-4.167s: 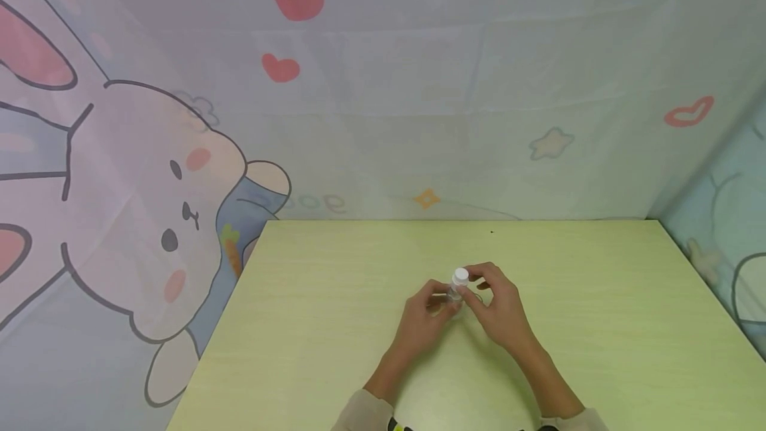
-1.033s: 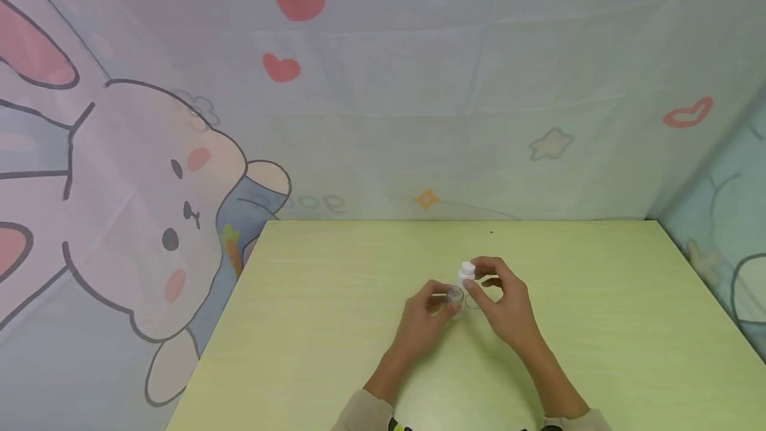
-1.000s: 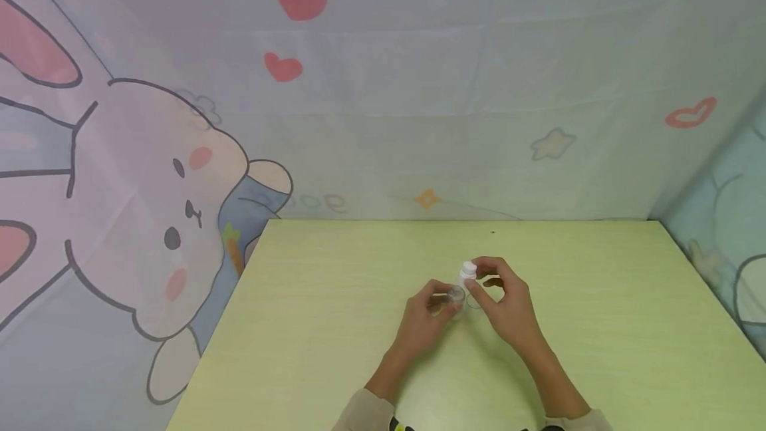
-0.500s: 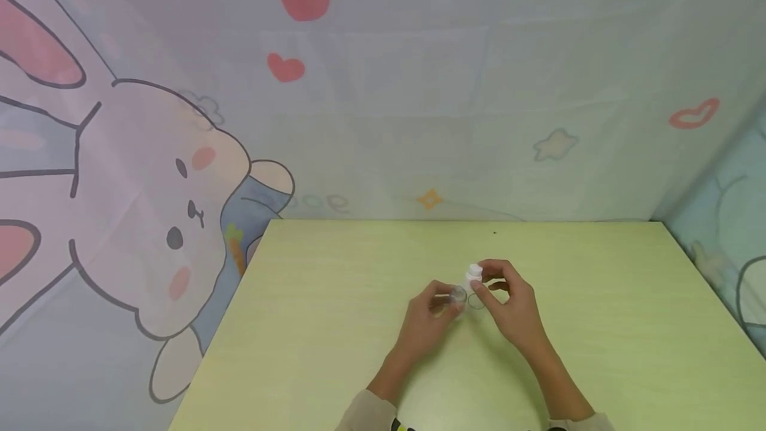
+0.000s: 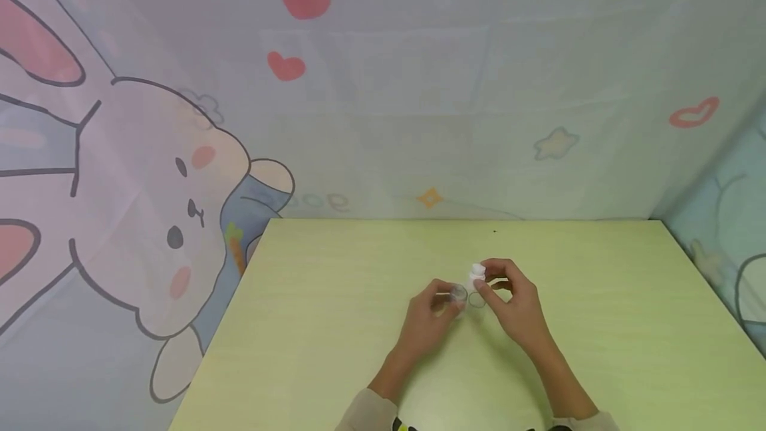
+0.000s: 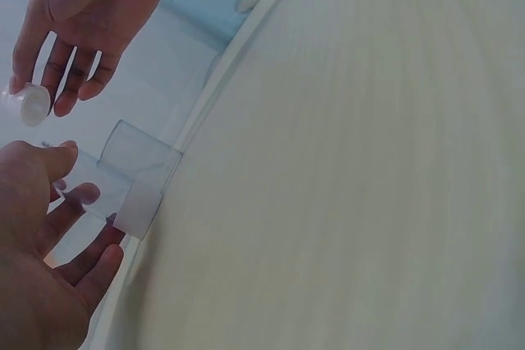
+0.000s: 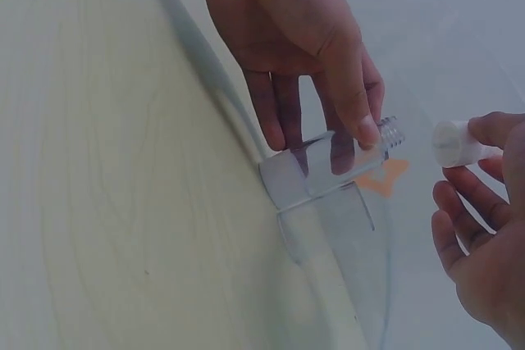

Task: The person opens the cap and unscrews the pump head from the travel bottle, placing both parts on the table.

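Note:
A clear bottle (image 5: 458, 293) with a threaded neck, plain in the right wrist view, stands on the table. My left hand (image 5: 426, 321) grips its side between thumb and fingers. A white cap (image 5: 477, 272) is apart from the bottle, above and to the right of its mouth. The thumb and fingers of my right hand (image 5: 513, 304) pinch this cap; the rest of those fingers hang loosely bent in the left wrist view. Beside the bottle a clear open cylinder (image 7: 340, 215), like an overcap, stands on the table; from the head only its round rim (image 5: 477, 300) shows.
The pale yellow-green table (image 5: 335, 324) spreads around both hands. A printed cloth (image 5: 383, 98) with a rabbit and hearts hangs behind it and along the sides. A tiny dark speck (image 5: 495, 231) lies near the back edge.
In the oldest frame the white cap was on the bottle. It has since come off and shifted right with my right hand, baring the bottle's mouth. My left hand has stayed nearly still.

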`<move>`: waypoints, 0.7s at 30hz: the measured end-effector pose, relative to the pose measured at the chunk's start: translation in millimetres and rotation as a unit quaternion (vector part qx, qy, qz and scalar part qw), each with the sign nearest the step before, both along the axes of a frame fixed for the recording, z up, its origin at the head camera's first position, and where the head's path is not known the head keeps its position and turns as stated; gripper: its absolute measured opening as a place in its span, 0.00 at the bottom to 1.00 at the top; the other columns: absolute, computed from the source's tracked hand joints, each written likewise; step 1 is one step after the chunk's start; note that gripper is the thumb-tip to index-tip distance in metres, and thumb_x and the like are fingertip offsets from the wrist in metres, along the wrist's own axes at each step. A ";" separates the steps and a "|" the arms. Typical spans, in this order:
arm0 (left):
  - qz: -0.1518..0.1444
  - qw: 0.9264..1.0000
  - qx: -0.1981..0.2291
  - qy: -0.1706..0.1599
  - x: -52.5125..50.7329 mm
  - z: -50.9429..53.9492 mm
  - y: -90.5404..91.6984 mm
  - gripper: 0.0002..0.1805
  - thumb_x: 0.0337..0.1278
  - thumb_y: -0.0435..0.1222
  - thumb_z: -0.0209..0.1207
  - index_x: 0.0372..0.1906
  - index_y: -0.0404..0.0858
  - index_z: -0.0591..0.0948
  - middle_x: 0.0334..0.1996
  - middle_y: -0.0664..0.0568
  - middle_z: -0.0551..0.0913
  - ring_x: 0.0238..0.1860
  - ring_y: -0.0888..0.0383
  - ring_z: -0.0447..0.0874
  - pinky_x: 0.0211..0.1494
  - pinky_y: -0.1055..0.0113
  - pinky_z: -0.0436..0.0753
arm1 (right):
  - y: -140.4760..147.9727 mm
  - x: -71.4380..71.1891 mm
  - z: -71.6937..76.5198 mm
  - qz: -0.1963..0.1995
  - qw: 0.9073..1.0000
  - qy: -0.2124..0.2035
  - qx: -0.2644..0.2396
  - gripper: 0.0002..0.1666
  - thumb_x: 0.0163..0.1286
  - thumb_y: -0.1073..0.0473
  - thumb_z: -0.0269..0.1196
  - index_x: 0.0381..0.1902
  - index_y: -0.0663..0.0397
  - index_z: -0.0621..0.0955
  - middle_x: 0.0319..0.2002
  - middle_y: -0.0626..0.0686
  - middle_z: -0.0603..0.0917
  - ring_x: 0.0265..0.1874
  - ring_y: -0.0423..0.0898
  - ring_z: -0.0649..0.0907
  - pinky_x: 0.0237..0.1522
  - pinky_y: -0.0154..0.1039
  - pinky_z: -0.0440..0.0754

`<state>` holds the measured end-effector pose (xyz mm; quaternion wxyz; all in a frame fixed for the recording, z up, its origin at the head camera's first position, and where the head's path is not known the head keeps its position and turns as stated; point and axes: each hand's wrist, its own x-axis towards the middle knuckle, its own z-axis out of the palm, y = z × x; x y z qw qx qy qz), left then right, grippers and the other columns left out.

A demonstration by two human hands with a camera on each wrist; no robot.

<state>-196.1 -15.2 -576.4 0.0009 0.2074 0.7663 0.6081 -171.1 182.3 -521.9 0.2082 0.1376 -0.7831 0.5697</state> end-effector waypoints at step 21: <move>0.017 0.999 -0.035 0.010 -1.1 3.4 1.4 0.15 0.73 0.41 0.66 0.60 0.48 0.81 0.60 0.58 0.85 0.59 0.56 0.86 0.66 0.60 0.82 | 16.4 -2.6 -6.6 -0.008 0.999 -0.024 0.024 0.17 0.75 0.63 0.69 0.59 0.52 0.81 0.48 0.48 0.85 0.47 0.41 0.83 0.50 0.28 0.81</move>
